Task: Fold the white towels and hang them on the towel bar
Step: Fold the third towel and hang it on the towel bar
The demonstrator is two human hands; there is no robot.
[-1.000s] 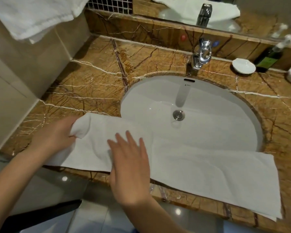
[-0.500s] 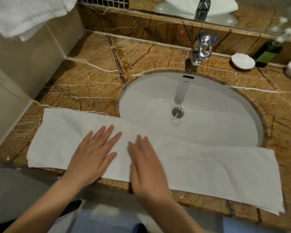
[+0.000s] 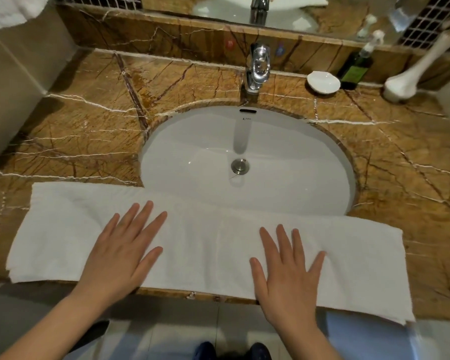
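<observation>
**Towel smoothed flat, palms spread apart**

The bench (image 3: 89, 120) carries the towel (image 3: 205, 242) as one long folded strip along its near edge. That is the change. A second ago its left end was bunched in the left hand, and half a second ago both palms sat close together at the middle. Now the strip lies flat from end to end and the palms have moved apart. The left hand (image 3: 120, 255) presses left of the middle, the right hand (image 3: 289, 279) right of it. Each grip is wide, fingers straight and splayed, holding nothing. We judge the lengthwise fold smoothed, so an end-over-end fold can follow. Hanging is not yet done, and we see no towel bar here.

Edges next. The strip's far edge overlaps the near rim of the sink (image 3: 296, 165), so the cloth lacks support there. Its near edge runs along the bench front and hangs just past it at the right corner. Bare bench lies left of the sink and behind the strip. Another towel (image 3: 3, 11) hangs at top left. The tap (image 3: 257, 66), bottle (image 3: 356, 68) and dish (image 3: 323, 81) stand at the back, well apart from the cloth.
</observation>
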